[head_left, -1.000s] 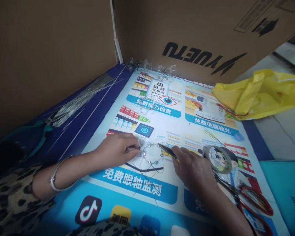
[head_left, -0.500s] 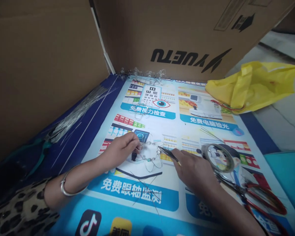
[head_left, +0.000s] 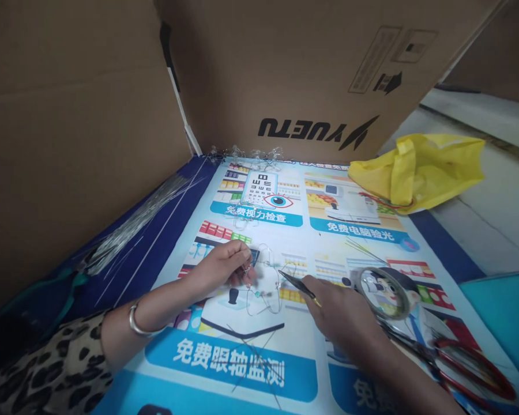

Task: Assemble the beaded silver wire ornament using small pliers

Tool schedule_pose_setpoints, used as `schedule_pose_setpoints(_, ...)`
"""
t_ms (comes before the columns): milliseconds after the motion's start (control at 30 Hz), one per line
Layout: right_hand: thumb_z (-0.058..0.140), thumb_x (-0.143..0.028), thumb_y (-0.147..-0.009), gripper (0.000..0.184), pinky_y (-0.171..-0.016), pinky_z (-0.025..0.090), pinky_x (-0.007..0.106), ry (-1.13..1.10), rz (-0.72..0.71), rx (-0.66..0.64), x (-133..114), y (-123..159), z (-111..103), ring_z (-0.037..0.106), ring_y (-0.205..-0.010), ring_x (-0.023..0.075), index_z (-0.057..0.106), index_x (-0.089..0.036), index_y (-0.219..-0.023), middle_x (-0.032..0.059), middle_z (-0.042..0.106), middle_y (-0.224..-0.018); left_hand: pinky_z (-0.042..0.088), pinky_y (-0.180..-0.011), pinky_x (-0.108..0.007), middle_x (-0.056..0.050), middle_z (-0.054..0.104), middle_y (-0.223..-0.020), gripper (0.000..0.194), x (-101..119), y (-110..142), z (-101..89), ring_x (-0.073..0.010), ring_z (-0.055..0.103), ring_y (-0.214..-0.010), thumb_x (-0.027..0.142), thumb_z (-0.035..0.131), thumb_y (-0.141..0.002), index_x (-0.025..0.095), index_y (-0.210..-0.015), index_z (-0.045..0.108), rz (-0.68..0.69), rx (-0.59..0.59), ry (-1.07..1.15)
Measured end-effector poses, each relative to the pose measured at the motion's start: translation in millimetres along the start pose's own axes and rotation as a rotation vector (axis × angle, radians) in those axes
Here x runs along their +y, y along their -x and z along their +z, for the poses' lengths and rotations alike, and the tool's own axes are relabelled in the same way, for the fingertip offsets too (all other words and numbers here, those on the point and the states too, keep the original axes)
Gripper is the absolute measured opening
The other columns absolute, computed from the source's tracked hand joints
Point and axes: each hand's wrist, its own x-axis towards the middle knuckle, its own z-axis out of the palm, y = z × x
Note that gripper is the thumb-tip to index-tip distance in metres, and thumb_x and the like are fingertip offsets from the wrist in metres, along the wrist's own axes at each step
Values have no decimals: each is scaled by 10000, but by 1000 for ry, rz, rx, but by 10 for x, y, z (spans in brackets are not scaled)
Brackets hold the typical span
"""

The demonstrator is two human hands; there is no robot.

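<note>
My left hand (head_left: 222, 266), a silver bangle on its wrist, pinches the edge of a thin wire ring (head_left: 258, 294) strung with small clear and greenish beads. Loops of fine wire stick out around the ring. In my right hand (head_left: 341, 308) is a pair of dark, pointed tweezers (head_left: 298, 284). Their tips are at the ring's right side, by a wire loop; whether they grip the wire I cannot tell. Below lie loose cut wires (head_left: 255, 360) on the printed poster (head_left: 300, 245).
Scissors (head_left: 441, 351) with red handles and a tape roll (head_left: 384, 293) lie on the right. A wire bundle (head_left: 142, 222) and teal-handled pliers (head_left: 71, 294) lie left. Cardboard walls (head_left: 225, 75) rise behind, near several beaded wire pieces (head_left: 246, 157). A yellow bag (head_left: 436, 170) sits at back right.
The view has shifted, so the back of the scene sits lower. My left hand has turned slightly at the ring's left edge. My right hand still holds the tweezers at its right side.
</note>
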Motion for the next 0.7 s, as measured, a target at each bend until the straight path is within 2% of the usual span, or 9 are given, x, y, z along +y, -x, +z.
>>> schedule_pose_setpoints(367,372,-308,-872,193,-529,288,260,-18,-6,53,8,-10,52,636,-734,219,537,-247,-951,25,677,-854,375,-502,-200,-32,642,-780,316,-12,49,-20,-130,627,-643,467,497,-837,163,-774,439,16,-65,-4)
schedule_pose_setpoints(700,383,-287,-867,172,-529,275,256,-4,-8,79,-25,-1,54,625,-723,211,533,-240,-935,21,671,-834,393,-530,-211,-61,665,-821,290,-12,67,-35,-126,617,-660,433,510,-836,146,-803,517,5,-97,-52)
